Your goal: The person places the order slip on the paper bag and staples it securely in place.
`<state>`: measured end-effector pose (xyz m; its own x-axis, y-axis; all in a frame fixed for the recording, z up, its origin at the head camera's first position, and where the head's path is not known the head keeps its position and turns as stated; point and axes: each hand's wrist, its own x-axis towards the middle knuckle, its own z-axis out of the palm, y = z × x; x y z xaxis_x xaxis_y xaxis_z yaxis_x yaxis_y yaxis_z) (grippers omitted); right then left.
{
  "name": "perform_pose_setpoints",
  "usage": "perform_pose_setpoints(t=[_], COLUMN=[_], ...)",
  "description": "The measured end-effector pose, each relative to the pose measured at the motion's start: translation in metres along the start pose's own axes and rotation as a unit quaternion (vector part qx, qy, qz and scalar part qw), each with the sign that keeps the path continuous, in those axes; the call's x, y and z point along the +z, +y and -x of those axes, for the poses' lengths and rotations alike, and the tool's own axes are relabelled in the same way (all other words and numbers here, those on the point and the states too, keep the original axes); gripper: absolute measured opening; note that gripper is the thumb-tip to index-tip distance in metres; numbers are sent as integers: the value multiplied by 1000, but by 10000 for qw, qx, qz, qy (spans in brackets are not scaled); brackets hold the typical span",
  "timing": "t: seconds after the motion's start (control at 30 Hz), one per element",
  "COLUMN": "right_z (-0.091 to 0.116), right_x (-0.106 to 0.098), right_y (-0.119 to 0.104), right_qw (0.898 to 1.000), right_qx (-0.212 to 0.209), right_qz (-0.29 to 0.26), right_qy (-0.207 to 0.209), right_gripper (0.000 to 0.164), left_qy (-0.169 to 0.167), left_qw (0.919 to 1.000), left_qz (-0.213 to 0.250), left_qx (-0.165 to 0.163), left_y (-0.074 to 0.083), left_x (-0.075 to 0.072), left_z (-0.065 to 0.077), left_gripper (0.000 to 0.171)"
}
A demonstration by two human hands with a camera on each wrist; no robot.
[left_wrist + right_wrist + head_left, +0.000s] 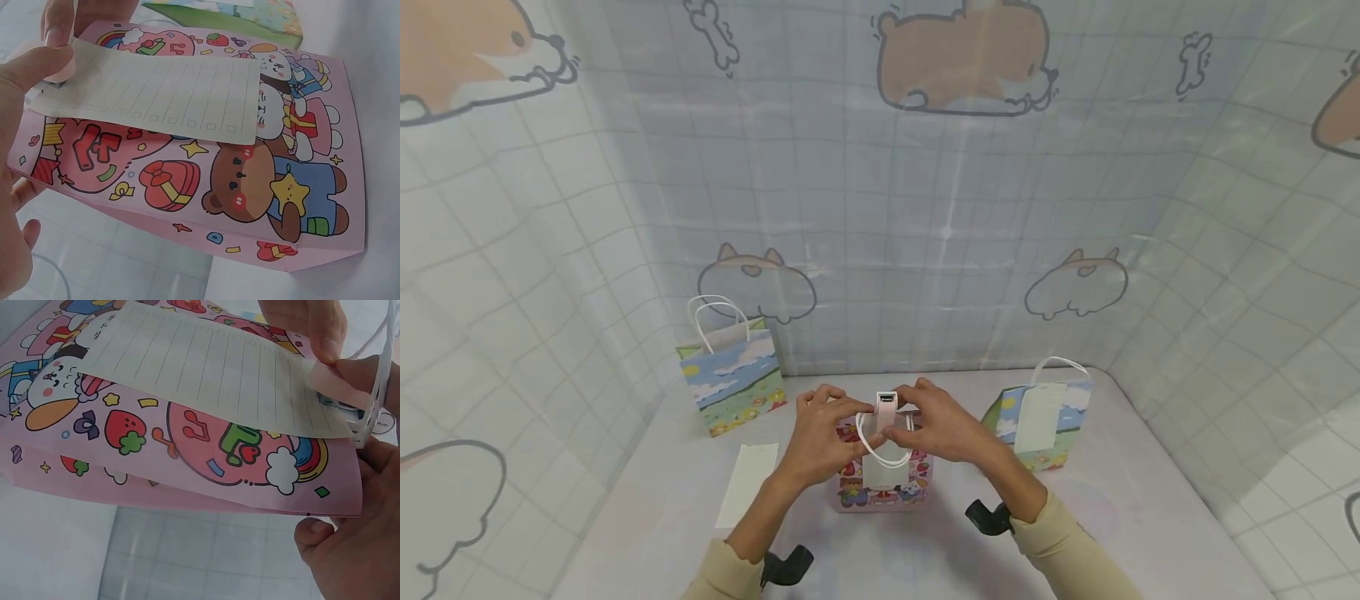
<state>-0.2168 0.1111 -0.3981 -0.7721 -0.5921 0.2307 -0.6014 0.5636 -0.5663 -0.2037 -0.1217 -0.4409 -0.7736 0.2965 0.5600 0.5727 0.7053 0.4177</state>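
Observation:
A pink cartoon-print paper bag (852,493) stands in the middle of the table. Against its front lies a lined paper slip (162,94), one end at the bag's top edge. My left hand (822,440) and right hand (946,427) meet there and pinch a small pink stapler (887,417) between thumbs and fingers. In the right wrist view the stapler (340,384) overlaps the slip's upper end. The bag's white handle (887,463) hangs forward over the slip. Some fingers of both hands are hidden behind the bag.
A landscape-print bag (733,379) stands back left. On the right is a similar bag (1073,421) with a paper slip (1039,419) on its front. Another pale slip (748,483) lies on the table at left. A patterned curtain (917,208) closes off the back.

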Motion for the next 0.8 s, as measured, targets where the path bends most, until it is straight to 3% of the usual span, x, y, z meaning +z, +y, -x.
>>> perform_pose_setpoints(t=[0.53, 0.8], right_z=[2, 1], right_x=[7, 7], right_y=[5, 8], right_qw=[9986, 9986], right_qx=[-382, -325], right_qz=[198, 244], right_qy=[315, 337], right_gripper=[36, 38], left_qy=[25, -68], left_qw=[10000, 9999], left_qz=[78, -115], left_qx=[-11, -96], left_y=[-1, 5], left_x=[-1, -4], left_z=[-1, -2], left_gripper=[41, 41])
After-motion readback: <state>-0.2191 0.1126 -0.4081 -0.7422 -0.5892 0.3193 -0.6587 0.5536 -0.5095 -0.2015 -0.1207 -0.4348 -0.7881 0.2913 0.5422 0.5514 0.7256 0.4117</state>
